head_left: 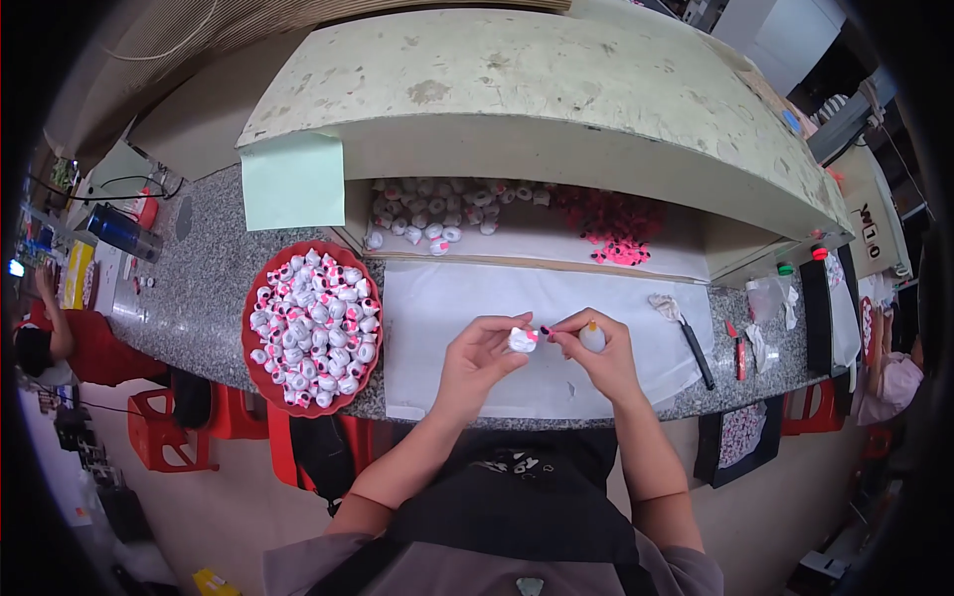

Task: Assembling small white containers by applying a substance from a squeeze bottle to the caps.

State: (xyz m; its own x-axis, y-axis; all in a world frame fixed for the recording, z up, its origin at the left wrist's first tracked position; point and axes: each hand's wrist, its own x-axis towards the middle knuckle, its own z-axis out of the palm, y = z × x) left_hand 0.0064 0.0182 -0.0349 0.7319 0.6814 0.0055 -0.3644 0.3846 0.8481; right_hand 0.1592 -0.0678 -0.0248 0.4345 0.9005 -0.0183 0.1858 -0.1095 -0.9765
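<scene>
Over the white paper sheet (427,298), my left hand (469,366) pinches a small white figure with pink patches (523,341). Close to its right, the thumb and forefinger of my right hand (608,366) grip a tiny dark-and-pink piece (546,331). That same hand also keeps a small whitish bottle with a yellowish tip (593,336) tucked against its fingers. The piece and the figure are a short gap apart. To the left, a red scalloped bowl (254,358) is heaped with similar white-and-pink figures (316,323).
Under the shelf ahead lie plain white pieces (427,214) and a pile of pink-and-black pieces (621,243). On the right are a black-handled tool (699,356), a red tube (740,360) and a green-capped bottle (770,293). People sit at both sides.
</scene>
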